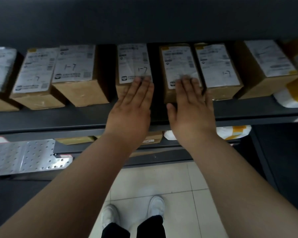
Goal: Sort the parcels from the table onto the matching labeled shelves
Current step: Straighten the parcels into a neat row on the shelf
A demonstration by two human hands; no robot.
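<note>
Several brown cardboard parcels with white labels marked "1-7" stand in a row on a dark shelf (86,117). My left hand (132,107) lies flat, fingers straight, against the front of one parcel (132,62) near the middle. My right hand (191,107) lies flat the same way on the neighbouring parcel (177,62). A dark gap separates these two parcels. Neither hand holds anything.
More parcels (74,66) fill the shelf to the left and right, with a white-and-yellow bag (292,98) at the far right. A lower shelf holds boxes (153,138) and a bag (234,133). A perforated metal plate (24,157) juts out lower left. Tiled floor and my white shoes (155,206) are below.
</note>
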